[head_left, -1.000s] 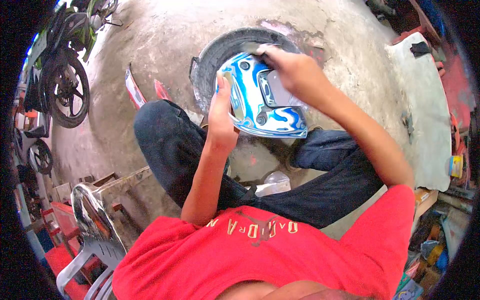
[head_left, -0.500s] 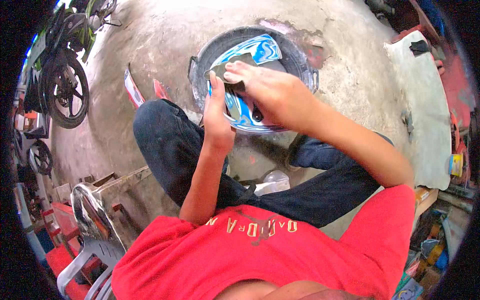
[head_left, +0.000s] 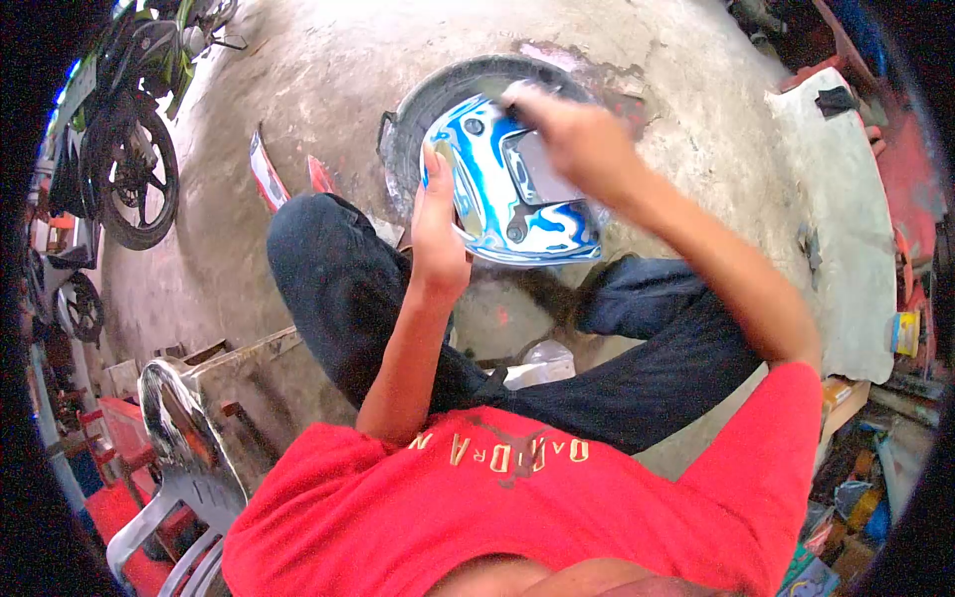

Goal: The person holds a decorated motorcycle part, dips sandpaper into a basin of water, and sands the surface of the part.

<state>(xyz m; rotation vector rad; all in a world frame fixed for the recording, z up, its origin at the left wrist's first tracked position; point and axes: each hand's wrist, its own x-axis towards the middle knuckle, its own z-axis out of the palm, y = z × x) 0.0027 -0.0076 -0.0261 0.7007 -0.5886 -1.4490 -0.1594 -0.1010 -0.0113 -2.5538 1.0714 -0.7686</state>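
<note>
A curved panel with a blue and white swirl pattern point(head_left: 487, 179) is tilted over a round grey basin point(head_left: 403, 129) on the floor. My left hand point(head_left: 439, 219) grips the panel's left edge, thumb on top. Over the panel's upper right part is my right hand point(head_left: 572, 129), its fingers bent and blurred by motion. Something dark shows under those fingers, too smeared to make out. Below the panel, between my legs, lies a clear plastic bag or container point(head_left: 542, 364).
Motorcycles point(head_left: 139, 169) stand at the left. Red and white pieces point(head_left: 267, 171) lie left of the basin. A plastic chair point(head_left: 189, 497) is at the lower left. A long pale panel point(head_left: 846, 229) and a yellow tub point(head_left: 905, 333) are at the right.
Half a second ago my right hand was lower and flatter over the panel; now it is higher and further right. The panel has turned, showing its notched side again.
</note>
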